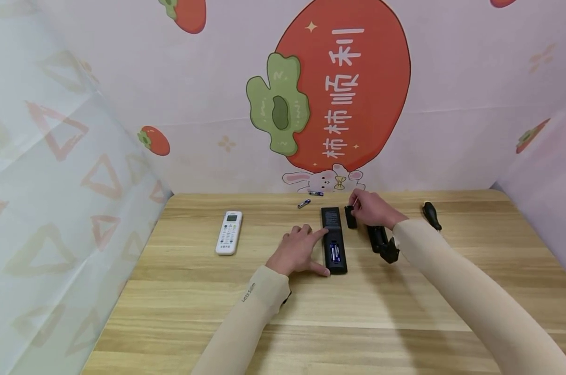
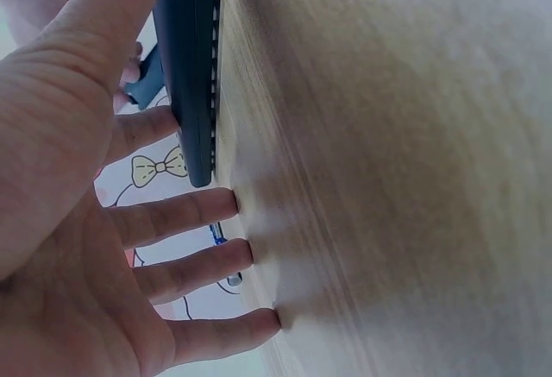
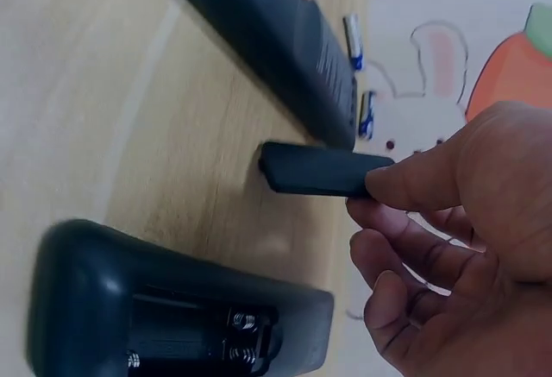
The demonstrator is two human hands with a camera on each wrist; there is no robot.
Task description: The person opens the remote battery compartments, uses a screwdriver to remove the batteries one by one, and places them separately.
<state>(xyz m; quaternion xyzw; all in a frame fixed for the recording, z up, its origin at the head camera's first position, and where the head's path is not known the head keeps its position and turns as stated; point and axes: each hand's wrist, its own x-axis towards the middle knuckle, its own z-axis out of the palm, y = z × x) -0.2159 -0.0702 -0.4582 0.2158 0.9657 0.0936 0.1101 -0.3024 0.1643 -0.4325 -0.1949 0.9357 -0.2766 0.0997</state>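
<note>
A black remote control lies back up on the table, its uncovered compartment holding batteries. My left hand touches the near end of its left side with the thumb and its upper left side with the index finger. The other fingers are spread, their tips on the tabletop in the left wrist view. Between thumb and fingers, my right hand pinches a black battery cover just right of that remote's far end. A second black remote control lies under my right wrist, its battery compartment uncovered and without batteries.
Two loose batteries lie near the table's back edge. A white remote control with a small screen is at the left. At the far right lies a black-handled screwdriver. A printed cloth wall stands behind the table.
</note>
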